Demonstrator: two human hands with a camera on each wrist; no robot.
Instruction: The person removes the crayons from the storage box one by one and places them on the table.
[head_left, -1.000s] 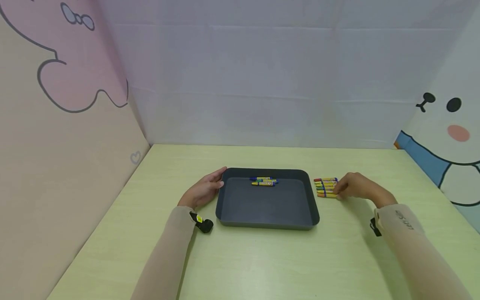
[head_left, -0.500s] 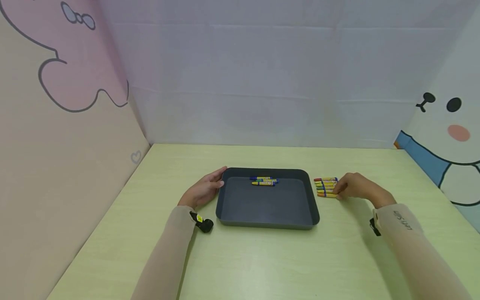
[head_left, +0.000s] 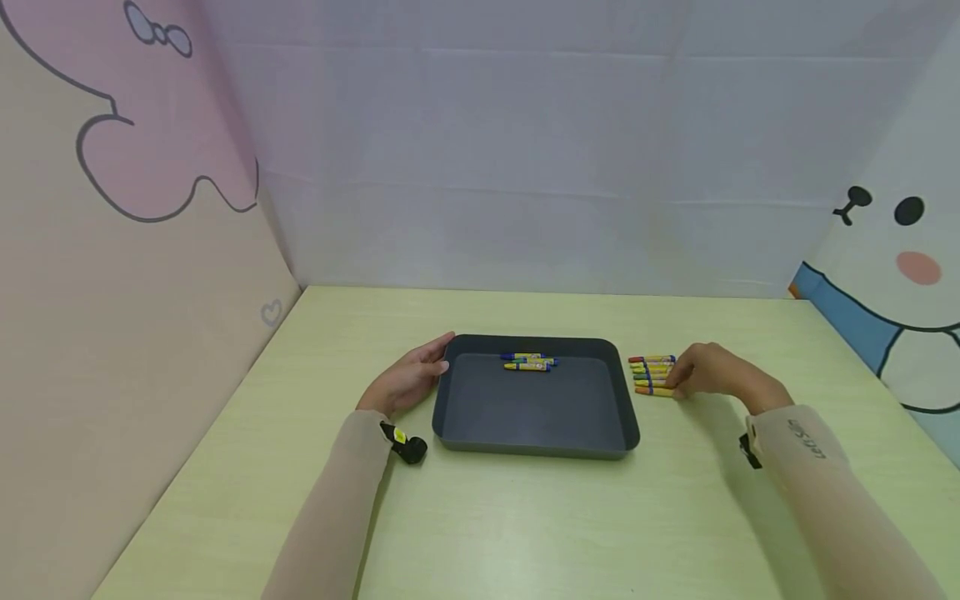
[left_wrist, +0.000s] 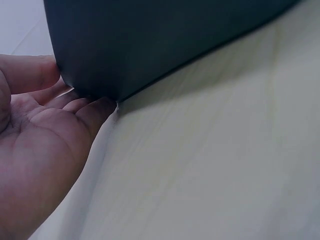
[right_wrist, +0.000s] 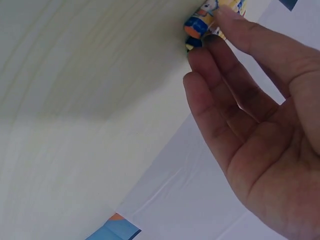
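My left hand (head_left: pixel 405 383) grips the left side of a dark grey tray (head_left: pixel 536 425), which lies flat in the head view. The left wrist view shows the thumb at the tray wall (left_wrist: pixel 125 45) and the fingertips at its bottom edge. Inside the tray, near its back, lie 3 crayons (head_left: pixel 527 367) with yellow wrappers. To the right of the tray, several crayons (head_left: pixel 651 377) lie side by side in a row. My right hand (head_left: pixel 708 371) holds their right ends, hiding them. In the right wrist view the thumb presses on an orange-ended crayon (right_wrist: pixel 197 24), with fingers across from it.
The pale wooden table (head_left: pixel 495 525) meets a white cloth backdrop (head_left: pixel 480 167) at the back. Patterned panels stand at the left (head_left: pixel 150 292) and right (head_left: pixel 892 292). Black wrist cameras sit on both sleeves, the left camera (head_left: pixel 412 450) close to the tray.
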